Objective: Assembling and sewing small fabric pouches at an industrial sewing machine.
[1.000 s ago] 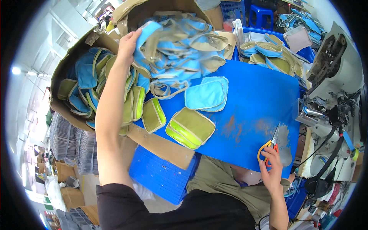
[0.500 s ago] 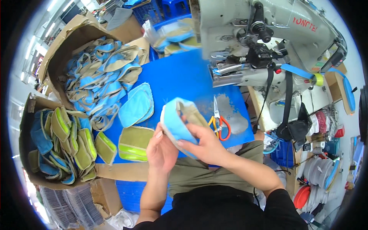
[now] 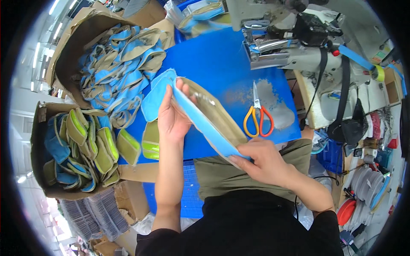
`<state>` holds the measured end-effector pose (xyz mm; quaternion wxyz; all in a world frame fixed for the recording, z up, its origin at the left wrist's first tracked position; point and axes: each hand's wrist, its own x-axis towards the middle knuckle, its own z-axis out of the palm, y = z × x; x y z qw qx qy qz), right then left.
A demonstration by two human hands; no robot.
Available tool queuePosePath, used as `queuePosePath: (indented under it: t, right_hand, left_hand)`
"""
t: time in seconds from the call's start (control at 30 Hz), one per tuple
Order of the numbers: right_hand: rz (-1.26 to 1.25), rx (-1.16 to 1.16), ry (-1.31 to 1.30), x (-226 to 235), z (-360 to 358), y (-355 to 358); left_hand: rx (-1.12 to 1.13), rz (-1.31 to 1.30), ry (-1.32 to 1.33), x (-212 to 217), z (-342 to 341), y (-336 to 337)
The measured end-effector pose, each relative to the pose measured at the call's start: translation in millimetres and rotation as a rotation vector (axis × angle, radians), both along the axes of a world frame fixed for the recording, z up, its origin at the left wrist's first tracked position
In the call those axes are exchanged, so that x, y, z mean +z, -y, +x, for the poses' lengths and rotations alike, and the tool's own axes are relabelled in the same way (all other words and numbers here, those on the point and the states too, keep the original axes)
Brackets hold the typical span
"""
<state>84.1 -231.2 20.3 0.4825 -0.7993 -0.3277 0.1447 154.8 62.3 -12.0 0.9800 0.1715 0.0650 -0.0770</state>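
Between my hands a loop-shaped fabric band [image 3: 208, 127], light blue outside and tan inside, is stretched out on a slant. My left hand [image 3: 174, 119] grips its upper left end, with the fingers inside the loop and the thumb outside. At the lower right end, my right hand [image 3: 267, 162] pinches the band between thumb and fingers. Behind my left hand lie flat light blue fabric pieces [image 3: 150, 104] and an olive piece with a bright green strip [image 3: 151, 135]. Orange- and red-handled scissors [image 3: 257, 102] rest on the blue tabletop [image 3: 209, 59], beyond my right hand.
A grey sewing machine [image 3: 271, 57] stands at the far right. On the left, one cardboard box [image 3: 64, 64] holds a heap of blue and tan bands; a nearer box [image 3: 39, 141] holds olive and blue pads. More blue fabric pieces [image 3: 205, 13] lie at the back.
The band was a rounded loop held close between both hands; now it is pulled long. My left hand has risen with one end, and my right hand has shifted right with the other. The view has shifted.
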Motion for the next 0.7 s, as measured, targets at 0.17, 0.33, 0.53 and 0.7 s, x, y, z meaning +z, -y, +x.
queuePosePath:
  t: [0.17, 0.33, 0.53, 0.7]
  right_hand:
    - [0.041, 0.019, 0.409, 1.6, -17.7, 0.2]
    - [0.02, -0.114, 0.238, -17.9, -24.1, 17.8]
    - [0.095, -0.242, 0.183, -17.0, -17.6, 17.6]
    - [0.005, -0.183, -0.105, -17.2, -8.6, 8.7]
  left_hand:
    - [0.114, 0.18, -0.012, -6.1, 2.3, -18.5]
    - [0.121, 0.346, 0.062, -9.5, -10.2, -18.0]
    - [0.37, 0.794, 0.271, -7.1, -23.2, 1.5]
    - [0.503, 0.85, 0.354, -2.7, -31.1, 30.3]
